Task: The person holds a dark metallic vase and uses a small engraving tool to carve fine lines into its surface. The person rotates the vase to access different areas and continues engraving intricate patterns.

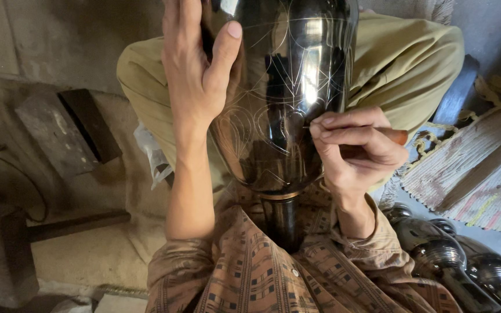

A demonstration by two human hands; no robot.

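Observation:
A large shiny black metal vase (pixel 288 98) lies across my lap with its neck toward my chest. Fine engraved lines and leaf shapes cover its side. My left hand (pixel 195 69) presses flat against the vase's left side, thumb up on the surface, steadying it. My right hand (pixel 358 145) pinches a thin engraving tool (pixel 398 135) with a reddish handle; its point touches the vase's lower right side. My olive trouser legs (pixel 404 64) sit under the vase.
More dark metal vases (pixel 453 258) lie at the lower right. A striped woven mat (pixel 482 168) is on the right. A dark block (pixel 68 130) and a flat bar (pixel 76 225) lie on the dusty floor at the left.

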